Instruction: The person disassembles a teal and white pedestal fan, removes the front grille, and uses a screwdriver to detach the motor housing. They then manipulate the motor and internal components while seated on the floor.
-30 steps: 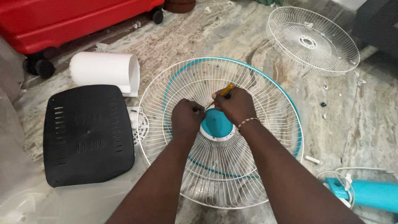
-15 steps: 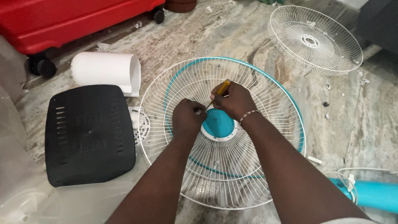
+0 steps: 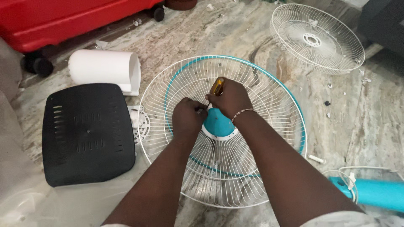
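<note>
Gripping a yellow-handled screwdriver [image 3: 217,86] in my right hand [image 3: 230,98], fingers wrapped tight around it, I am pressing its tip down beside the teal hub [image 3: 217,125] at the middle of the white fan guard [image 3: 269,109] lying on the marble floor [image 3: 235,33]. My left hand [image 3: 188,117] is pinching closed on the wires just left of the hub. A black base plate [image 3: 86,132] is lying to the left, a second grille [image 3: 316,38] far right.

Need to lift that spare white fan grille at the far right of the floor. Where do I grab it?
Take the spare white grille by its outer rim on the near edge, coming from above. It lies flat and apart from other things; the thin wires look easier to bend.
</note>
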